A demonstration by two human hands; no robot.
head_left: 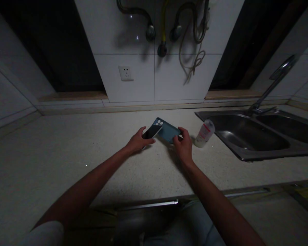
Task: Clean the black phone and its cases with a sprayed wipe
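Observation:
Over the countertop [113,136], my left hand [138,140] is closed around a dark smartphone [153,130], fingers along one long side and thumb on the other. My right hand [182,142] grips a blue-grey phone case [167,132] by its right end, thumb and fingers pinching the edge. The case shows its inside, with several round camera holes at its upper left end. The phone's upper end overlaps the left part of the case; whether the two touch I cannot tell. To the right of my right hand stands a clear plastic cup [204,133] with red print.
A double steel sink [248,135] with a chrome faucet [270,85] is set into the counter at right. On the tiled wall are a socket [125,73], pipes [163,34] and a looped cord [195,63]. Below the counter's front edge is a metal handle [151,205].

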